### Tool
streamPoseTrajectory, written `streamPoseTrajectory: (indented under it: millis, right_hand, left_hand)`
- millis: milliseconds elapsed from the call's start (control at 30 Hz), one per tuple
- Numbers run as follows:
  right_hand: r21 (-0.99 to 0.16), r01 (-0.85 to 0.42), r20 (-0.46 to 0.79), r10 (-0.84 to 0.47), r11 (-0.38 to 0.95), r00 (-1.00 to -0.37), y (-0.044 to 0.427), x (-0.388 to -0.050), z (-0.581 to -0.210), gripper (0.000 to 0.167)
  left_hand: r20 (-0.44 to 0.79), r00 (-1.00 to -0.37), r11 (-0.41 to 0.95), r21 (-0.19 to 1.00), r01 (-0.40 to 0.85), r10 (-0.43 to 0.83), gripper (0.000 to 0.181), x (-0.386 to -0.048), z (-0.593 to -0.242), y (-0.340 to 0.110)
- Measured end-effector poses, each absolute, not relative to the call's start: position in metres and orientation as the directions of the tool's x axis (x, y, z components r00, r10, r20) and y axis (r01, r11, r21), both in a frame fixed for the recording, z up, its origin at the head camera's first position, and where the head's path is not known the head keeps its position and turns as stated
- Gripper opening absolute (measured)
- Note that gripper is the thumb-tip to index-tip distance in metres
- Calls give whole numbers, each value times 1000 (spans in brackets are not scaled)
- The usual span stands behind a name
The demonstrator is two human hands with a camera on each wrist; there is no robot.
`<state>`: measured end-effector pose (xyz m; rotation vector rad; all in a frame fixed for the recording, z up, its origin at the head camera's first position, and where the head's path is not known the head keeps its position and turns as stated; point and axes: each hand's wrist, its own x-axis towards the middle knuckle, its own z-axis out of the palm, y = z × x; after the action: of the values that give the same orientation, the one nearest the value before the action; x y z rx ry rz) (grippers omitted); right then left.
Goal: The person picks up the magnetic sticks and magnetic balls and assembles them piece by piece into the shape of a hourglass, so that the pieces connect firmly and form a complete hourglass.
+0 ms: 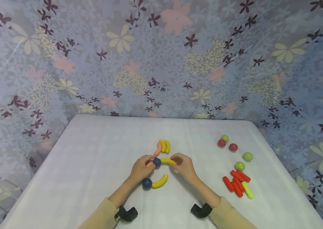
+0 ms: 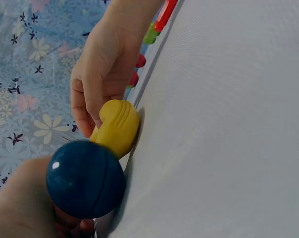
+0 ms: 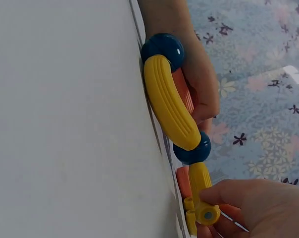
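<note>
Right fingers pinch the end of a yellow stick; left fingers hold an orange stick, a blue ball between.

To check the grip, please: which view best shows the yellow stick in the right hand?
The right wrist view: the yellow stick appears close, round end visible. The head view shows it small, meeting a blue ball; the left wrist view gives a sliver at most.

On the white-covered table, two yellow curved pieces were set beside an orange piece; nearer, a dark blue ball was placed against another yellow piece. At the right, green balls and red balls were scattered near grouped red rods and a yellow-green rod.
</note>
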<state>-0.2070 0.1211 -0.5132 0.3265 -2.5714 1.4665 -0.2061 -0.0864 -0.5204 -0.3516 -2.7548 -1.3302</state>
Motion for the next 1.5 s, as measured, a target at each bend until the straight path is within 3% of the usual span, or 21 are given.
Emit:
streamPoseTrajectory:
  millis: [233, 467, 600, 833, 1000, 1200, 1300, 1500]
  right_hand:
    - [-827, -296, 266, -131, 479, -955, 117, -207, -516, 19]
    - [-826, -296, 215, -217, 479, -952, 115, -208, -519, 20]
    - [-822, -282, 196, -220, 494, -956, 121, -211, -514, 17]
    - [-771, -290, 387, 55, 567, -921, 171, -241, -490, 18]
    - [-767, -156, 397, 270, 622, -877, 214, -257, -487, 22]
    - [-765, -54, 410, 421, 642, -809, 239, -268, -494, 28]
    - [-757, -8, 414, 471, 653, -779, 246, -274, -498, 29]
    - [-744, 59, 372, 486, 666, -791, 252, -277, -504, 31]
  left_hand:
    - [192, -957, 639, 714, 287, 216, 36, -205, -520, -87]
    - [324, -895, 628, 638, 446, 306, 37, -207, -527, -88]
    - [263, -922, 625, 679, 385, 283, 32, -206, -526, -86]
    - [187, -965, 674, 691, 262, 183, 37, -207, -527, -87]
    - [230, -961, 699, 661, 272, 156, 31, -207, -528, -87]
    - [281, -956, 704, 664, 252, 77, 30, -205, -527, -89]
    - [352, -931, 678, 661, 321, 98, 29, -205, -525, -89]
    - [457, -821, 645, 522, 558, 342, 11, -204, -524, -90]
